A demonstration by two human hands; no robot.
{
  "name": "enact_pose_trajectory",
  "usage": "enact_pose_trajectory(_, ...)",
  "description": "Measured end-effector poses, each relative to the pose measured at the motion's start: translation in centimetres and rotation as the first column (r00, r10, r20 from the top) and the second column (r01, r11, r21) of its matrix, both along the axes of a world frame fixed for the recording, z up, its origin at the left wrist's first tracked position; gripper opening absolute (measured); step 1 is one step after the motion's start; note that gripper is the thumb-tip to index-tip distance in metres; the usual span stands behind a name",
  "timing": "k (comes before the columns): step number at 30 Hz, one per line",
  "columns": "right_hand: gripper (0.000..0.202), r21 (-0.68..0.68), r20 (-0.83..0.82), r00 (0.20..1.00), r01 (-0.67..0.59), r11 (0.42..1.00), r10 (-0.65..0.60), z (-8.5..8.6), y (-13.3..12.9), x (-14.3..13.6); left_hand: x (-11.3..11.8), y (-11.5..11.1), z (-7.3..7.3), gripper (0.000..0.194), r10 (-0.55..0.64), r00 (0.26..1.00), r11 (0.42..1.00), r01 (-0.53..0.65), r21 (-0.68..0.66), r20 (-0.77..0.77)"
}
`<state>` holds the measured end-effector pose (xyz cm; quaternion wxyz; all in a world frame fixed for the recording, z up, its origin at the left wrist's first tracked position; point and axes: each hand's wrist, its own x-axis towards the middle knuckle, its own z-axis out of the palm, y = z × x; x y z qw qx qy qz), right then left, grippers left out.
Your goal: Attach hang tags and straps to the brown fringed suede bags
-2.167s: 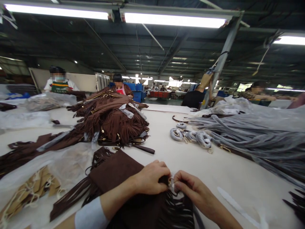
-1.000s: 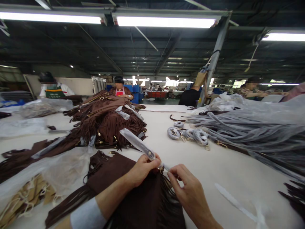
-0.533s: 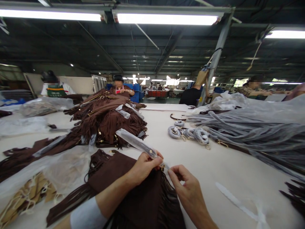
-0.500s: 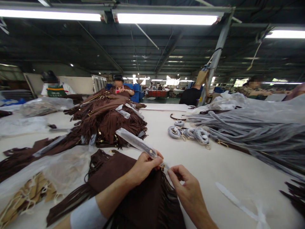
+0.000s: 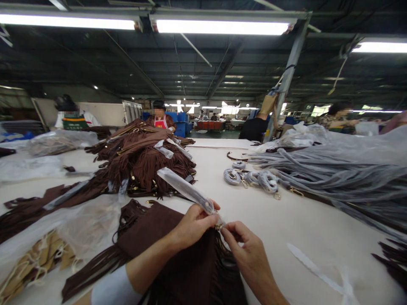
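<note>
A brown fringed bag (image 5: 171, 250) lies on the table right in front of me, under my forearms. My left hand (image 5: 199, 222) is closed around a strap in a clear plastic sleeve (image 5: 182, 186), which sticks out up and to the left. Gold-coloured metal hardware (image 5: 218, 226) shows at the strap's lower end, close to the bag's upper right corner. Thumb and fingertips of my right hand (image 5: 243, 241) pinch the end of the plastic sleeve beside that hardware. Exactly how the strap end meets the bag is hidden by my fingers.
A heap of brown fringed bags (image 5: 143, 156) lies beyond, to the left. Coiled wrapped straps (image 5: 251, 178) and a large pile of wrapped straps (image 5: 333, 182) are at right. Tan tags (image 5: 44, 258) lie front left, a white strip (image 5: 311, 264) front right. Several people work around.
My right hand has moved slightly left, closer to my left hand and the hardware. The sleeved strap has shifted a little right and down. A co-worker across the table has straightened up.
</note>
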<state>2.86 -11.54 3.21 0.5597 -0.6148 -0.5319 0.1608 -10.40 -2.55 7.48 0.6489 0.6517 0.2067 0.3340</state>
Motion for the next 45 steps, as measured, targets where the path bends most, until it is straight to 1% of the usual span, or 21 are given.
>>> enact_pose_trajectory(4, 0.026, -0.040, -0.193, 0.978, -0.086, 0.995, 0.077, -0.6, 0.3, 0.2, -0.1, -0.1, -0.1, 0.030, -0.019, 0.999, 0.997, 0.022, 0.081, -0.042)
enact_pose_trajectory(6, 0.034, -0.028, -0.288, 0.952, -0.118, 0.993, 0.105, -1.1, 0.6, 0.3, -0.2, -0.1, -0.1, 0.029, -0.052, 0.996, 0.990, 0.060, 0.130, -0.067)
enact_pose_trajectory(9, 0.048, 0.002, -0.320, 0.940, -0.125, 0.992, 0.119, -1.4, 0.7, 0.5, -0.2, -0.1, -0.1, 0.022, -0.089, 0.989, 0.962, 0.116, 0.248, -0.119)
enact_pose_trajectory(10, 0.047, 0.008, -0.318, 0.939, -0.134, 0.991, 0.130, -1.3, 0.7, 0.5, -0.2, -0.1, 0.0, 0.019, -0.079, 0.987, 0.948, 0.117, 0.297, -0.138)
enact_pose_trajectory(12, 0.036, 0.015, -0.325, 0.931, -0.169, 0.985, 0.165, -1.0, 0.6, 0.5, -0.1, -0.2, 0.2, 0.013, -0.034, 0.984, 0.914, 0.101, 0.394, -0.172)
enact_pose_trajectory(14, 0.030, 0.018, -0.375, 0.902, -0.225, 0.974, 0.215, -0.7, 0.5, 0.3, -0.1, -0.4, 0.5, 0.009, 0.014, 0.980, 0.868, 0.087, 0.489, -0.199)
enact_pose_trajectory(16, 0.029, 0.030, -0.506, 0.821, -0.290, 0.956, 0.265, -0.7, 0.4, 0.0, 0.0, -0.5, 0.6, 0.009, 0.026, 0.979, 0.828, 0.092, 0.553, -0.202)
enact_pose_trajectory(17, 0.029, 0.037, -0.594, 0.757, -0.311, 0.950, 0.272, -0.7, 0.4, -0.2, -0.1, -0.5, 0.6, 0.013, 0.025, 0.981, 0.825, 0.089, 0.558, -0.193)
enact_pose_trajectory(20, 0.034, 0.036, -0.821, 0.528, -0.333, 0.942, 0.218, -1.3, 0.7, -0.6, -0.3, 0.1, 0.3, 0.032, 0.062, 0.980, 0.859, 0.045, 0.510, -0.191)
enact_pose_trajectory(22, 0.036, 0.033, -0.892, 0.414, -0.343, 0.939, 0.183, -1.6, 0.9, -0.6, -0.5, 0.8, 0.1, 0.031, 0.113, 0.964, 0.854, 0.030, 0.520, -0.241)
enact_pose_trajectory(24, 0.036, 0.039, -0.920, 0.354, -0.350, 0.936, 0.171, -1.8, 1.0, -0.6, -0.7, 1.4, -0.2, 0.028, 0.128, 0.948, 0.818, 0.065, 0.572, -0.290)
enact_pose_trajectory(26, 0.036, 0.040, -0.924, 0.346, -0.343, 0.938, 0.166, -1.9, 1.0, -0.5, -0.8, 1.7, -0.3, 0.027, 0.106, 0.944, 0.780, 0.115, 0.615, -0.312)
enact_pose_trajectory(29, 0.036, 0.029, -0.913, 0.374, -0.340, 0.940, 0.163, -1.8, 1.0, -0.4, -0.7, 1.6, -0.5, 0.027, 0.080, 0.952, 0.735, 0.143, 0.663, -0.294)
enact_pose_trajectory(32, 0.034, 0.038, -0.902, 0.391, -0.346, 0.938, 0.181, -1.9, 1.0, -0.3, -0.5, 1.1, -0.7, 0.026, 0.094, 0.963, 0.706, 0.116, 0.699, -0.254)
enact_pose_trajectory(35, 0.033, 0.070, -0.902, 0.377, -0.353, 0.933, 0.210, -2.0, 1.1, -0.4, -0.3, 0.8, -0.8, 0.019, 0.130, 0.967, 0.699, 0.066, 0.712, -0.218)
enact_pose_trajectory(37, 0.033, 0.083, -0.905, 0.363, -0.362, 0.928, 0.222, -2.0, 1.1, -0.4, -0.2, 0.6, -0.9, 0.015, 0.144, 0.965, 0.678, 0.063, 0.732, -0.217)
enact_pose_trajectory(39, 0.034, 0.082, -0.908, 0.354, -0.370, 0.925, 0.222, -2.1, 1.0, -0.4, -0.2, 0.6, -1.1, 0.014, 0.153, 0.956, 0.615, 0.107, 0.781, -0.251)
enact_pose_trajectory(42, 0.034, 0.072, -0.909, 0.354, -0.384, 0.921, 0.219, -2.0, 1.0, -0.5, 0.0, 0.5, -1.4, 0.015, 0.202, 0.921, 0.483, 0.202, 0.852, -0.333)
enact_pose_trajectory(43, 0.034, 0.072, -0.907, 0.359, -0.383, 0.921, 0.220, -2.0, 1.0, -0.6, 0.1, 0.5, -1.6, 0.013, 0.225, 0.907, 0.460, 0.224, 0.859, -0.357)
enact_pose_trajectory(44, 0.035, 0.069, -0.904, 0.367, -0.380, 0.922, 0.219, -1.8, 1.0, -0.6, 0.2, 0.5, -1.7, 0.011, 0.242, 0.896, 0.464, 0.230, 0.856, -0.372)
enact_pose_trajectory(45, 0.035, 0.063, -0.901, 0.377, -0.377, 0.924, 0.216, -1.7, 0.9, -0.6, 0.2, 0.5, -1.8, 0.009, 0.247, 0.892, 0.500, 0.217, 0.838, -0.379)
